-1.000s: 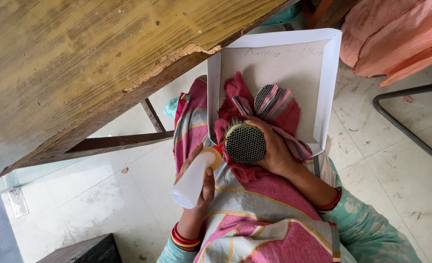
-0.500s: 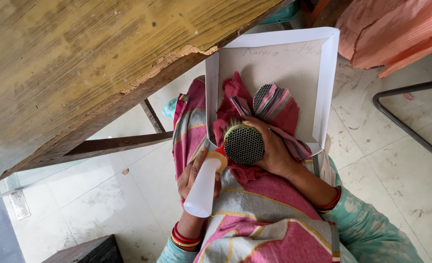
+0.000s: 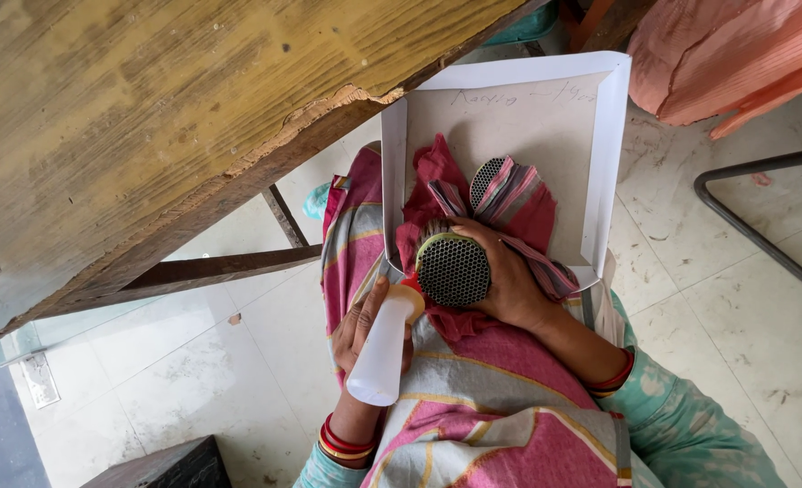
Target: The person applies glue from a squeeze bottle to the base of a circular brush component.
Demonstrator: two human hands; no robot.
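Worn yellow-brown wooden tabletop (image 3: pixel 148 117) overhead at left, edge chipped. Shallow white cardboard tray with grey-brown base (image 3: pixel 613 154) on lap; handwriting along top edge, no printed label visible. Red and striped cloth (image 3: pixel 437 176) bunched inside it. Right hand (image 3: pixel 509 280) wrapped around round mesh-faced brush with perforated dark face (image 3: pixel 453 269), fingers curled firm. Left hand (image 3: pixel 360 330) grips plain white plastic squeeze bottle with orange nozzle (image 3: pixel 381 351), nozzle touching brush rim. Judgement: keep nozzle on rim, squeeze gently, brush over cloth for drips.
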